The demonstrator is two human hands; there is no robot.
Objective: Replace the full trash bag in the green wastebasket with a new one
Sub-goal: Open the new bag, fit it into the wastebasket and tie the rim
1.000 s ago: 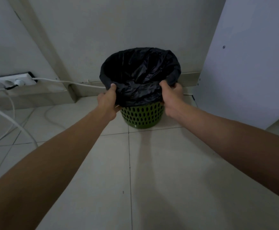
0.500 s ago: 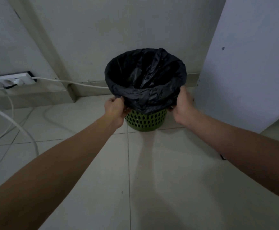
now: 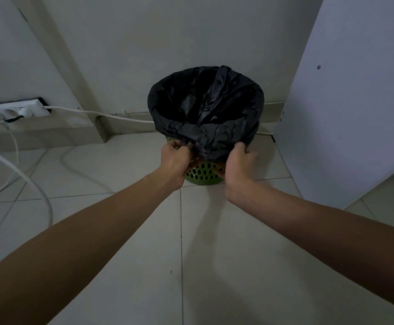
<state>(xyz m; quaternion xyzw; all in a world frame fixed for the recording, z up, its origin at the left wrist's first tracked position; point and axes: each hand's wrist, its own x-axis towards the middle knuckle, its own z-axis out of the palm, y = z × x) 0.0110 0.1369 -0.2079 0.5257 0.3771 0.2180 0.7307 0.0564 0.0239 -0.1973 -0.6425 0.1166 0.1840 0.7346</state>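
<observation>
As left point(image 3: 175, 160) pinches bag point(image 3: 205, 102), right point(image 3: 238, 165) clasps.

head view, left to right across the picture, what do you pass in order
power strip → left hand → green wastebasket → right hand → white panel. The black bag, gripped by both hands, spans them, so it is left out.
</observation>
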